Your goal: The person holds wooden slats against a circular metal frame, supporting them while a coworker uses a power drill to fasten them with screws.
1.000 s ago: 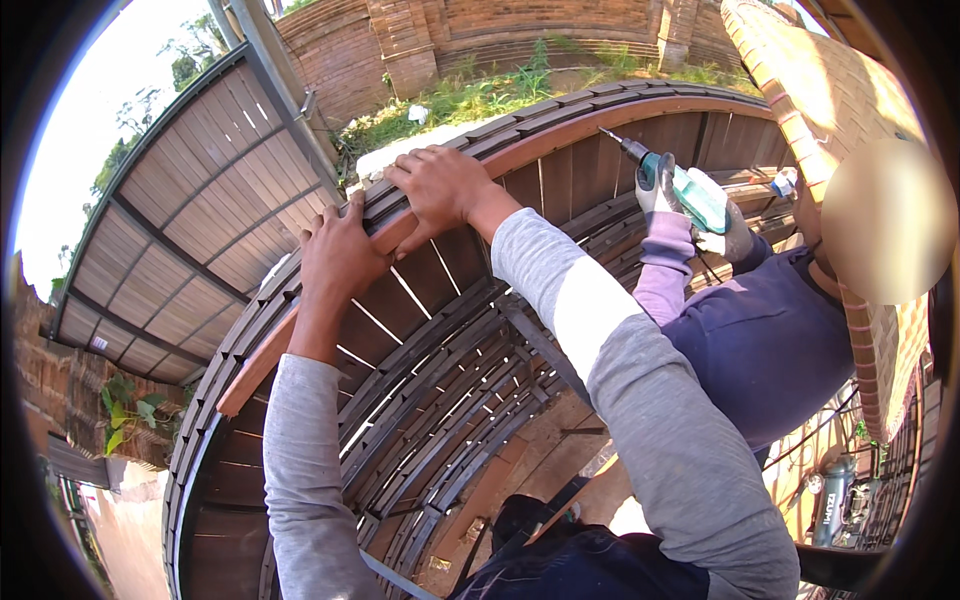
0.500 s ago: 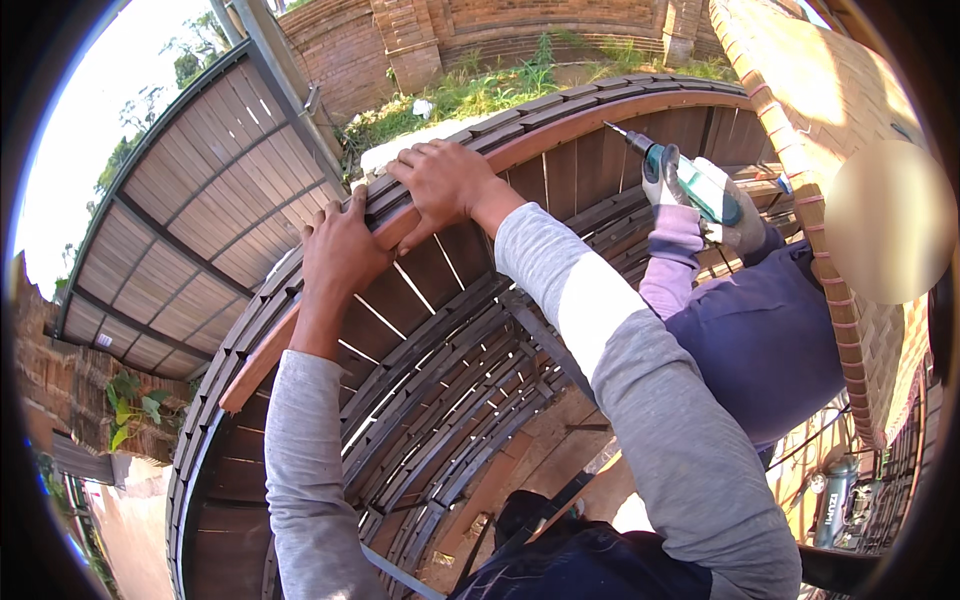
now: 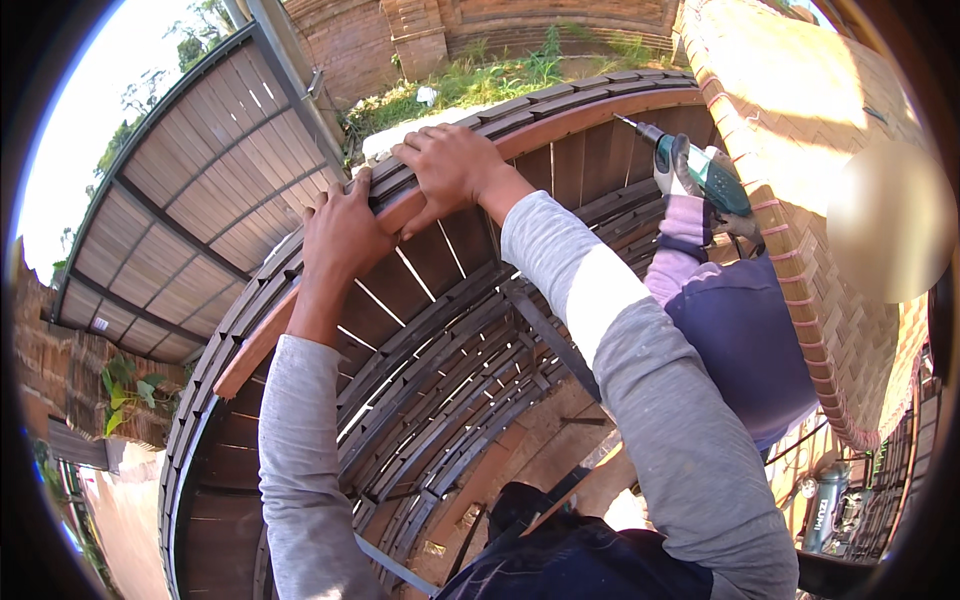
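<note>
A reddish-brown curved wooden strip (image 3: 570,128) runs along the inner top edge of a curved, dark slatted wooden structure (image 3: 580,170). My left hand (image 3: 345,232) is closed over the strip and the rim, fingers on the outer side. Just right of it, my right hand (image 3: 452,170) wraps the same strip, its thumb below on the inner face. Further right, a co-worker's gloved hand (image 3: 677,165) holds a green cordless drill (image 3: 715,182). The drill's bit points at the strip; whether it touches, I cannot tell.
The co-worker's wide woven hat (image 3: 760,120) fills the right side close by. Dark curved rails (image 3: 440,360) lie below my arms. A slatted gate (image 3: 190,190) stands at left, a brick wall (image 3: 350,50) behind grass. A green cylindrical tool (image 3: 828,505) sits at lower right.
The co-worker's hat has shifted left in view, now covering part of the drill and the strip's far end. My hands keep their hold on the strip.
</note>
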Tool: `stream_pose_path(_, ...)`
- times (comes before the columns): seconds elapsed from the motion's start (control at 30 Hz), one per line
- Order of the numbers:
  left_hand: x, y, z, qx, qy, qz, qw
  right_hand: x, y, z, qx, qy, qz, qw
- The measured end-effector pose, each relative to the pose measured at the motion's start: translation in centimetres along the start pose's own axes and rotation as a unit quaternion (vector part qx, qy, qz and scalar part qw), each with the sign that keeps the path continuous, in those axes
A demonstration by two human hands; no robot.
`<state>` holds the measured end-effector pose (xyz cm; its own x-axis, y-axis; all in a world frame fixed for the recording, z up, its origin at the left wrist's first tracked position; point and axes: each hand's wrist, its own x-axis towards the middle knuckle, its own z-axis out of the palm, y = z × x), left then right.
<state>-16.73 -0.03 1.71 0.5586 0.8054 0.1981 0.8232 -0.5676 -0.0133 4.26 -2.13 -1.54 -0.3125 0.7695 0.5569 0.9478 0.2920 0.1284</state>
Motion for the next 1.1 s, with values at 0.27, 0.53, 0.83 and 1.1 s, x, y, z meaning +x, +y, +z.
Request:
stream_pose_path(0.27,-0.1,0.3,-0.5,0.000,-0.009,-0.004,1.000,0.0,0.2,0.3,-0.013,0.015,0.001,1.000)
stream_pose_path(0.53,0.1,-0.1,0.1,0.000,0.008,0.009,1.000,0.0,0.0,0.0,-0.023,0.004,0.005,1.000)
stream_pose_path(0.83,0.1,-0.3,0.4,-0.001,0.008,0.002,1.000,0.1,0.0,0.1,-0.043,0.004,-0.004,0.999)
stream_pose_path(1.1,0.0,-0.7,1.4,0.003,0.052,0.031,0.998,-0.1,0.1,0.3,-0.054,0.009,-0.012,0.998)
